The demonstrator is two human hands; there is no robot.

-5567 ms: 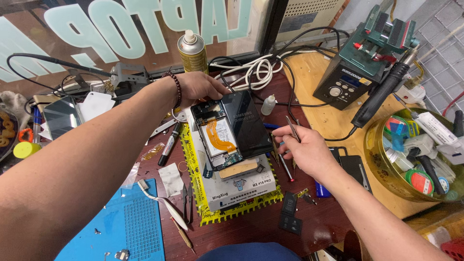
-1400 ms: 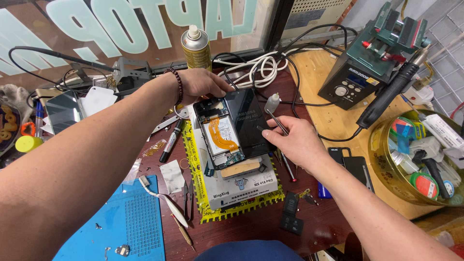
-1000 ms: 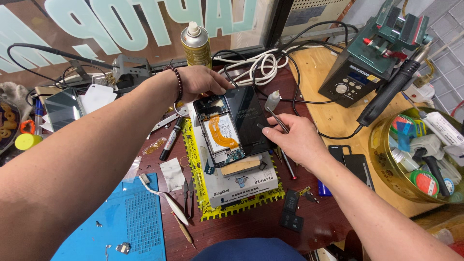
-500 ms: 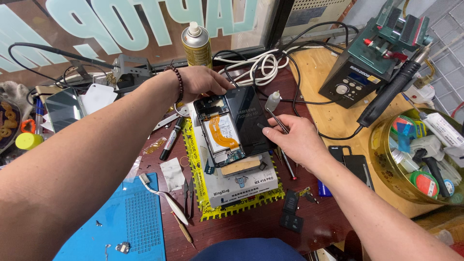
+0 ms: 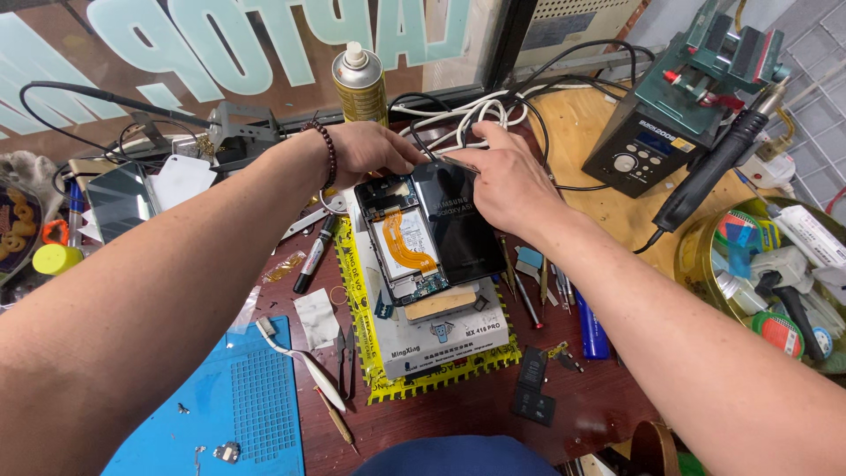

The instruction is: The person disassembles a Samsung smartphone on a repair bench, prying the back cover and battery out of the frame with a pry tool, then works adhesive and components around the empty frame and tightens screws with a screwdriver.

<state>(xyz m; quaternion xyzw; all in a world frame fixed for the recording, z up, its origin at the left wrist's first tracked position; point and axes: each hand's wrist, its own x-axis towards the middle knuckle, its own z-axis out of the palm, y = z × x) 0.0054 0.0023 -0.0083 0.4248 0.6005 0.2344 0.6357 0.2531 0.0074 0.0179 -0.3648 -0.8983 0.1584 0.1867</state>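
An opened phone point(image 5: 429, 231), with an orange flex cable and a black battery showing, lies on a white block point(image 5: 445, 335) over a yellow mat point(image 5: 423, 381). My left hand point(image 5: 370, 152), a bead bracelet on its wrist, grips the phone's top left corner. My right hand point(image 5: 504, 183) reaches in from the right; its index finger and thumb rest on the top edge of the black battery. No tool shows in either hand.
A spray can point(image 5: 359, 81) and coiled white cables point(image 5: 471, 115) sit behind the phone. A soldering station point(image 5: 656, 145) and black iron handle point(image 5: 716, 167) stand at right, beside a bowl point(image 5: 696, 273) of small items. Hand tools point(image 5: 527, 298), a blue tube point(image 5: 590, 328) and a blue mat point(image 5: 238, 397) lie nearer.
My right hand, which held tweezers beside the phone's right edge, has moved up to the phone's top edge and no longer shows the tweezers. My left hand has stayed put.
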